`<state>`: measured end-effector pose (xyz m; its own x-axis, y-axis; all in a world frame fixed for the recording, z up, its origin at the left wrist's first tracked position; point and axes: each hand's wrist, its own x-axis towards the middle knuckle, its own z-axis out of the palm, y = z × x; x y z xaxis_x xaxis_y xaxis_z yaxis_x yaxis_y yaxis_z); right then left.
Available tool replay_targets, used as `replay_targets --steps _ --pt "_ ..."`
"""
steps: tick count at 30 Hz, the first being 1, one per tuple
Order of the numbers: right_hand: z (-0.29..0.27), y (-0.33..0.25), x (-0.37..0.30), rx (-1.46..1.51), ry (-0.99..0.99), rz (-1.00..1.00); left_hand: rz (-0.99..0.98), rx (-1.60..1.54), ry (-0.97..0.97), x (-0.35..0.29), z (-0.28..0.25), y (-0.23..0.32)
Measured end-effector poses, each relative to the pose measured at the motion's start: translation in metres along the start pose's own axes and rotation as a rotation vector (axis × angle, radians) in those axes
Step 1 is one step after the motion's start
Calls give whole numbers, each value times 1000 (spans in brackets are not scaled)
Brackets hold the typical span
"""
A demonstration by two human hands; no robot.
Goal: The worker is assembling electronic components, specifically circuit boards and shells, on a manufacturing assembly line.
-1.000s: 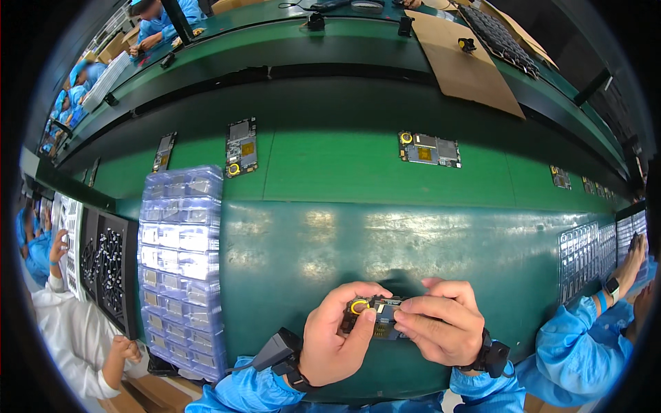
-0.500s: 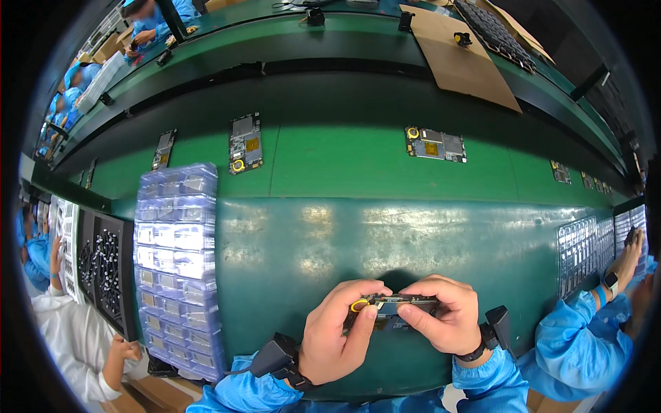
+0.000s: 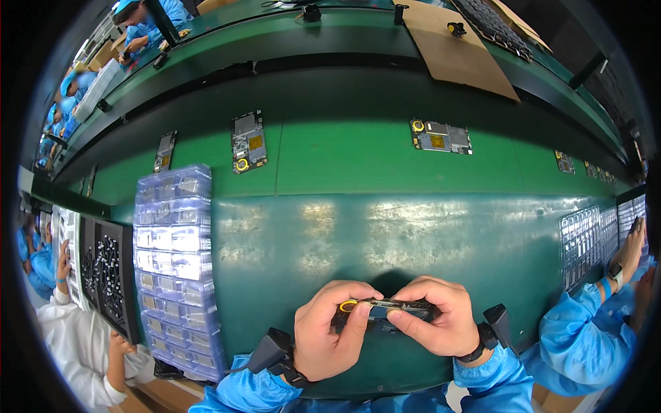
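One board (image 3: 380, 313) is over the worktop (image 3: 296, 241), its yellow-ringed end pinched by the left hand (image 3: 329, 330) and its other end by the right hand (image 3: 444, 320), thumbs nearest the wearer, probably to keep it steady at that steep tilt. Beyond, two more boards (image 3: 248, 141) lie well apart mid-belt (image 3: 344, 165), likely so they don't knock; those toward its ends are too small to count surely, and one plastic tray stack (image 3: 219, 344) stands left, presumably within reach.

Electronics assembly workshop, circuit boards (image 3: 441, 136) along a green strip (image 3: 344, 165), clear plastic trays (image 3: 173, 249), co-workers (image 3: 143, 31) in blue smocks (image 3: 577, 327)
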<state>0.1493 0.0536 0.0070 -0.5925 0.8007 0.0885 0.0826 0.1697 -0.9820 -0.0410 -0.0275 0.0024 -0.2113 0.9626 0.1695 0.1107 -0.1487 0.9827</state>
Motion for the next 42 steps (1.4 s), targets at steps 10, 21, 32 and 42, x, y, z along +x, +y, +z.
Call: replay_targets --steps 10,21,32,42 --pt "-3 -3 2 108 -111 94 10 21 -75 2 0 0" --pt "3 0 -2 -89 -44 12 -10 66 -96 3 -1 -2" --pt "4 3 3 -171 20 -187 136 201 -106 -1 5 -1" --pt "5 1 -1 -225 54 -229 173 171 -117 1 4 0"
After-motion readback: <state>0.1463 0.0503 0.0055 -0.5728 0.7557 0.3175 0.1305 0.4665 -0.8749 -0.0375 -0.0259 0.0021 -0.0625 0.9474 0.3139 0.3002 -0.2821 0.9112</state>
